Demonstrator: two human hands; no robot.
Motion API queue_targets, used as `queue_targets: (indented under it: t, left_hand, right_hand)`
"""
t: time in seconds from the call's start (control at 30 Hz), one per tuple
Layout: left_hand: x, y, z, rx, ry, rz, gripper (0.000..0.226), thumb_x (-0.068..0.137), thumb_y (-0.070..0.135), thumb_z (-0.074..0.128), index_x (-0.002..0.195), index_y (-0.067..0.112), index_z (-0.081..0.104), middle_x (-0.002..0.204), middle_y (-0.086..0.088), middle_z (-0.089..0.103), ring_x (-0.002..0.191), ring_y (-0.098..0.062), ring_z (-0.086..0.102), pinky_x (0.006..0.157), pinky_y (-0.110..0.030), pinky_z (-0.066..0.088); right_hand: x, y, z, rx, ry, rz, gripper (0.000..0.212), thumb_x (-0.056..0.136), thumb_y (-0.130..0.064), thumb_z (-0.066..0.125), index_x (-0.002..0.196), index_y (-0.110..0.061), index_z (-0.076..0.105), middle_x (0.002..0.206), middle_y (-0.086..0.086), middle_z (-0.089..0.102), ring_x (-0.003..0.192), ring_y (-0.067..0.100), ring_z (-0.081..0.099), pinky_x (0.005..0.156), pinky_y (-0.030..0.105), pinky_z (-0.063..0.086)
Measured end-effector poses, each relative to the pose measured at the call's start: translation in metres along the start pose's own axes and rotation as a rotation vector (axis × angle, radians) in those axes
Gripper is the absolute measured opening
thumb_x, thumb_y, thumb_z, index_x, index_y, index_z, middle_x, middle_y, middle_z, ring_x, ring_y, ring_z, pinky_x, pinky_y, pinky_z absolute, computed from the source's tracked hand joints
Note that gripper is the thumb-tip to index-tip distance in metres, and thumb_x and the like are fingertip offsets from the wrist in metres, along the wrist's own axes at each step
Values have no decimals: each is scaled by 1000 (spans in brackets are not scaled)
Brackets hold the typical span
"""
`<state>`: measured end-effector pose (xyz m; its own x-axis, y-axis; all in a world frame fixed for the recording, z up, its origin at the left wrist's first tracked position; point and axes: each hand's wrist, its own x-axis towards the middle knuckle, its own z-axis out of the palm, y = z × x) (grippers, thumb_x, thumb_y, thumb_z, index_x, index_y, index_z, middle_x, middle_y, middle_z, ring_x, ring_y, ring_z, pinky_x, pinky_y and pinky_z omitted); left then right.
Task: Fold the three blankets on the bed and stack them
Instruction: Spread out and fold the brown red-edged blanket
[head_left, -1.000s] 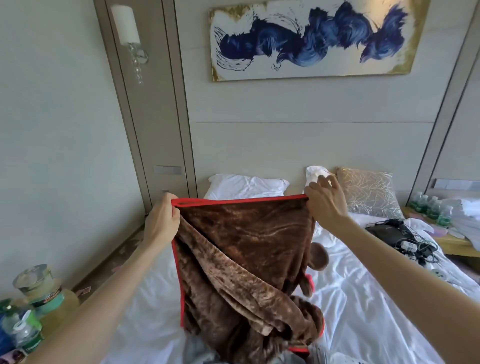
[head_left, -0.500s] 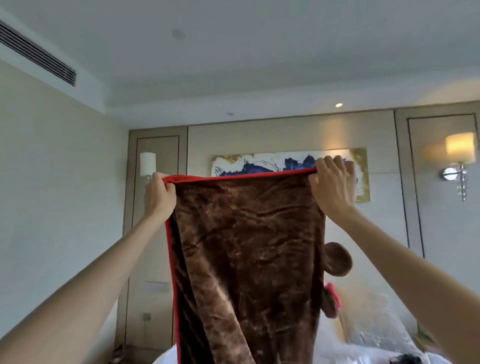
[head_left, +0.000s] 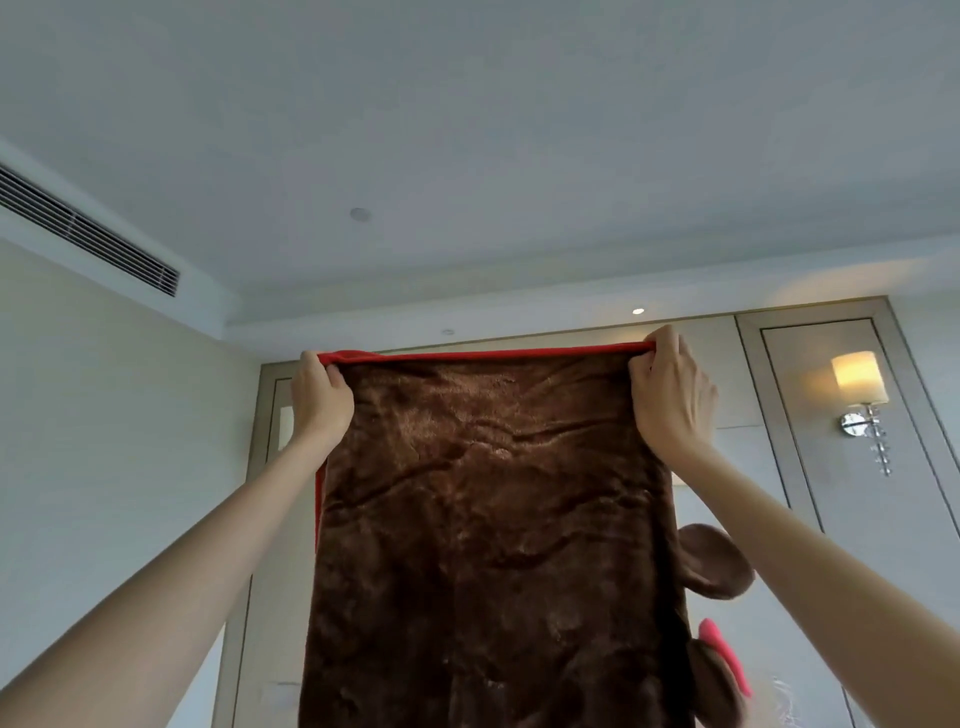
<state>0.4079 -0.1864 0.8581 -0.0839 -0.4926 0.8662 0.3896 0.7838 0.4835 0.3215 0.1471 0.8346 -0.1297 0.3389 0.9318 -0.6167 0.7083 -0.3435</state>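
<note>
Two bare forearms rise from the lower corners of the view, reaching up and forward. The left hand grips the upper left corner of the brown blanket, its fingers curled tight over the bunched cloth. The right hand holds the upper right corner. Its thumb and fingertips pinch the edge at the very top, and the back of the hand faces the camera.

Between the two hands the top edge runs taut and nearly level. It is bound with a red trim, which also shows as a thin strip down the left side below the left wrist. The blanket hangs straight down from that edge in front of the person, plush and creased. It passes out of view at the bottom, so its lower end cannot be seen.

On its right side, under the right forearm, a round brown ear sticks out. Lower down, a second ear sits against a pink bow.

Behind the blanket stands a panelled wall, with a lit wall lamp on the right panel. Above, a small recessed light glows near the wall, a round disc sits in the ceiling, and a slatted air vent runs along the left.
</note>
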Motion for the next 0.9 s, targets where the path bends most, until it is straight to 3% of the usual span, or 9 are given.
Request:
queue_targets:
  t: [0.1,0.27,0.37,0.5,0.6,0.77,0.9]
  left_hand:
    - [-3,38,-28,-47,27,5,18,105,12,36,113,2,49,99,-9,49,89,-22,48,76,-31,38]
    - [-7,94,-86,-73,67,26,21,105,14,39,112,0,51,101,-13,53,92,-27,52,76,-35,38]
    - [-10,114,-117,-91,93,21,22,103,18,41,117,3,52,111,-13,56,97,-27,52,81,-34,39]
    - [-22,126,-143,-139,46,-19,16,103,22,44,116,16,50,108,1,53,95,-19,51,81,-33,40]
    - [-39,118,-148,-144,18,-66,13,102,23,45,114,18,49,107,1,53,95,-19,52,81,-33,41]
    - [-87,76,-139,-141,-59,-150,15,103,18,46,115,12,53,108,0,53,98,-16,50,81,-29,39]
    - [-137,13,-115,-80,-168,-244,22,103,19,46,121,11,54,111,-2,54,100,-17,51,83,-29,42]
  right_hand:
    - [9,-16,-39,117,27,82,15,94,-17,36,103,-8,44,83,11,56,68,32,49,62,36,33]
    - [19,-47,-110,362,35,153,11,94,-16,38,100,-10,45,86,9,57,78,30,51,66,40,41]
    - [19,-63,-147,552,56,211,13,93,-15,41,100,-9,50,84,1,54,78,21,50,65,33,39]
    - [16,-79,-180,705,115,301,10,93,-9,43,99,-8,51,85,-1,52,74,12,49,60,20,37]
    - [3,-81,-189,713,102,353,9,92,-7,44,98,-7,52,92,8,55,83,20,52,70,30,42]
    - [-47,-51,-168,574,-37,454,14,93,-10,44,102,-7,53,86,2,55,90,27,57,85,45,49]
    - [-108,-7,-130,456,-131,510,13,91,-11,46,100,-8,56,93,8,60,90,26,57,85,42,48]
